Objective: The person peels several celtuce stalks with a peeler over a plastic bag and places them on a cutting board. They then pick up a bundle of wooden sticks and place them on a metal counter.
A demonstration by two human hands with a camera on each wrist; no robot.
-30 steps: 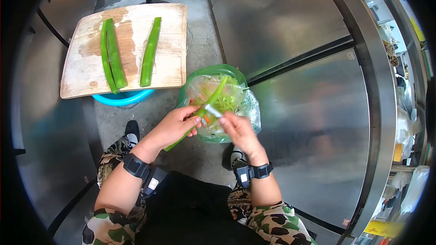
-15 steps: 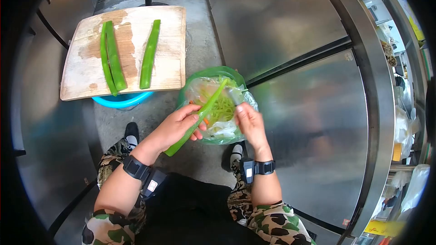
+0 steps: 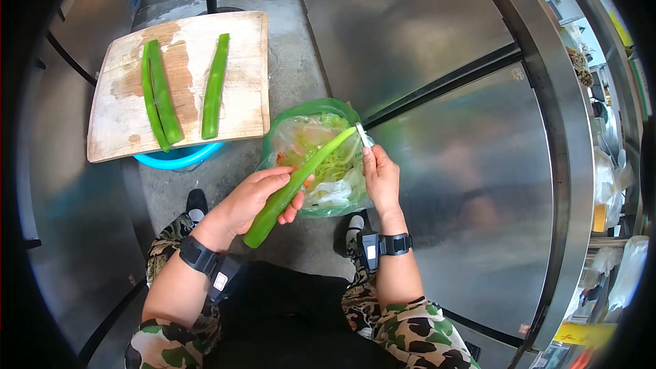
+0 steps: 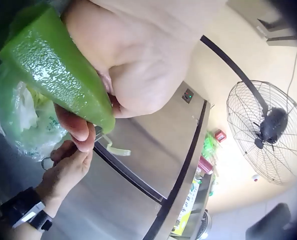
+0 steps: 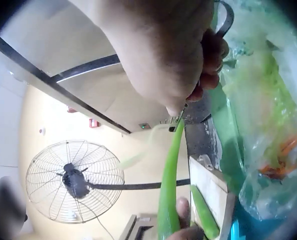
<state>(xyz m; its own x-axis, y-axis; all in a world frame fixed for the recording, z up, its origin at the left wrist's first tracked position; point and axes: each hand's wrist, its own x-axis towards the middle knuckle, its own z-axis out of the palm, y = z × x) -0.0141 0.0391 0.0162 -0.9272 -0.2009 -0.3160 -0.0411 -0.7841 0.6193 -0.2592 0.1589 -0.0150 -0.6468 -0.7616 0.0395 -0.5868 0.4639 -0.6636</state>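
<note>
A long green vegetable stalk lies slanted in the left hand, gripped between thumb and fingers. The right hand pinches a metal peeler at the stalk's thin far end. In the right wrist view the peeler head meets the tip of the stalk, and a pale thin strip hangs beside it. The left wrist view shows the stalk's thick part close up, under the left hand. Below both hands stands a green bag holding pale green peelings and some orange pieces.
A wooden cutting board with three green stalk pieces rests over a blue basin at the left. Steel cabinet doors stand at the right, and shelves with bags beyond. A fan is on the wall.
The peeler has moved from the stalk's middle, off it, and up to its far tip. The stalk has been turned and sits with its thick end more visible. The head view has shifted slightly.
</note>
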